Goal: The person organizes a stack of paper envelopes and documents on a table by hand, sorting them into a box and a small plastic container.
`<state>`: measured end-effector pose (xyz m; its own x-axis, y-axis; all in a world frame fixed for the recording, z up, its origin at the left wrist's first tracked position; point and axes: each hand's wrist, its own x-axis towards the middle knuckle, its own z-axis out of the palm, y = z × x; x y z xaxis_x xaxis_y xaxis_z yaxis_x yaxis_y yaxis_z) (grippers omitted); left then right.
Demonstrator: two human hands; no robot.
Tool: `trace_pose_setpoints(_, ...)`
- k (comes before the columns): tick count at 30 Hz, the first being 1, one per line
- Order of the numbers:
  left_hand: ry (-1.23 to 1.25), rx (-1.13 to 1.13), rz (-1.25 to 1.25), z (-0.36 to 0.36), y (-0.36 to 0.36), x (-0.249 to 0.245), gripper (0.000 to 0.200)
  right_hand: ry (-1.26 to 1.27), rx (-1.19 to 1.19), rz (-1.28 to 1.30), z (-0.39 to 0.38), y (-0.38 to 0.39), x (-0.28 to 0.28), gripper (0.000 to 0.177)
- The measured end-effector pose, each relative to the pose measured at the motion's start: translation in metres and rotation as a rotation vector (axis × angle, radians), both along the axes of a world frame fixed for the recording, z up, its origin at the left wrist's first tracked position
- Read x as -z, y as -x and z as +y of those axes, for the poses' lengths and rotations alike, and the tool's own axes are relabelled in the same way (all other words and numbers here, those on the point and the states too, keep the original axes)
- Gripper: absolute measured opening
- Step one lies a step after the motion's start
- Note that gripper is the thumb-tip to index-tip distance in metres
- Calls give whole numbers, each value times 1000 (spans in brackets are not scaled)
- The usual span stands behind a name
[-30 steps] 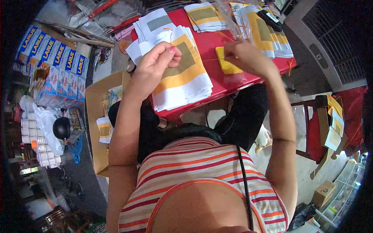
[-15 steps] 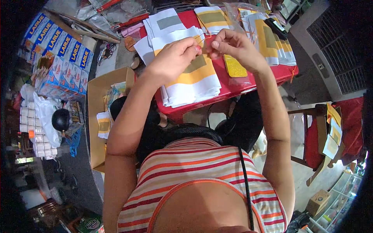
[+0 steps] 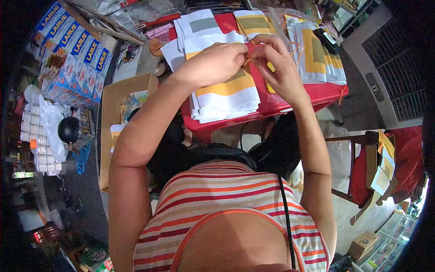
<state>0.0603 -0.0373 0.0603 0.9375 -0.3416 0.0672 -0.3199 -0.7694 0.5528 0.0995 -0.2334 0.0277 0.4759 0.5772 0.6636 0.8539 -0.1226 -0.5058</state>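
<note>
The tabletop (image 3: 312, 93) looks smooth and glossy. Sheets (image 3: 226, 106): matt paper. Carton (image 3: 131, 82): matt cardboard. Shirt (image 3: 226, 192): matt cloth.

White paper stack (image 3: 226, 103) (orange band (image 3: 231, 85))

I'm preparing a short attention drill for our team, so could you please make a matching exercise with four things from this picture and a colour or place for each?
1. Orange strand
2. Printed paper stack nearest the person
3. LARUE cartons
4. Table

A. Mostly blue
B. Red
C. Between left hand and right hand
D. White and yellow

Pairs: 1-C, 2-D, 3-A, 4-B
</note>
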Motion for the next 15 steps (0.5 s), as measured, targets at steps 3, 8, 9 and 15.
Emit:
trace_pose_setpoints(3, -48, 7, -29, -2, -3, 3, 28, 32, 88, -204, -1, 5, 0, 14)
trace_pose_setpoints(8, -142, 42, -46, -7, -1, -4, 28, -18, 29, -110, -1, 3, 10, 14)
trace_pose_setpoints(9, -78, 44, -26, -6, -2, -4, 28, -18, 30, -109, -2, 1, 15, 14)
trace_pose_setpoints(15, -5, 22, -28, 0, 4, 0, 27, -336, 60, 611, -3, -14, 37, 13)
